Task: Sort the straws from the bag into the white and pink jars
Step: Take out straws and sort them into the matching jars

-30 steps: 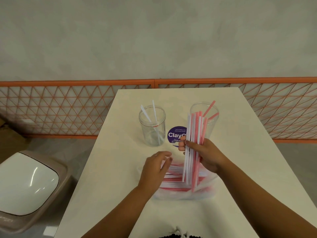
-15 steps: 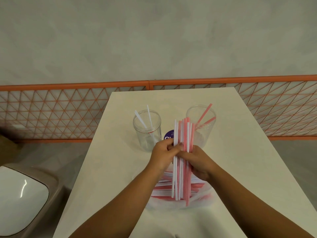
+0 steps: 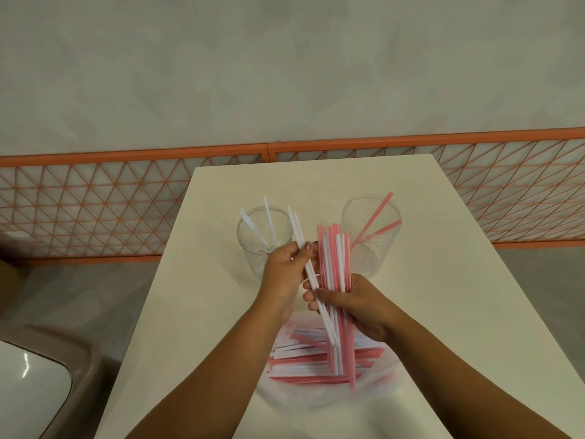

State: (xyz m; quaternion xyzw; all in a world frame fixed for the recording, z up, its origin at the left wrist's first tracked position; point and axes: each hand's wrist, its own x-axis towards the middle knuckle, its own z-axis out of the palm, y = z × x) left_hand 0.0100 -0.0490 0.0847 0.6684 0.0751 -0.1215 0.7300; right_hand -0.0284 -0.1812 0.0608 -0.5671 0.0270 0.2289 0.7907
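while most of the stock remains unsorted, the count stands as follows. item: right hand [image 3: 357,307], fingers curled round an upright mixed bundle [image 3: 336,264] of pink and white straws, held above the bag. item: left hand [image 3: 286,267], pinching two white straws [image 3: 305,258] that lean away from the bundle toward the left jar, their lower ends crossing in front of the right hand's fingers; whether they are fully free of the bundle cannot be told. item: left jar [image 3: 264,248], clear, standing on the tabletop [image 3: 459,312], holding two white straws. item: right jar [image 3: 372,242], clear, standing well apart from the left one, holding two pink straws that lean to its right rim. item: clear plastic bag [image 3: 316,391], lying flat on the near part of the tabletop under the hands, with a good many pink and white straws mixed inside. progress, as a judgement: early stage; four straws are placed by colour, against a handful in the bundle and a larger heap in the bag. outstanding: drop the two white straws into the left jar, work through the bundle colour by colour, then empty the bag likewise. background: orange lattice railing [image 3: 126,210] behind the tabletop; a lidded bin [image 3: 31,384] at lower left.
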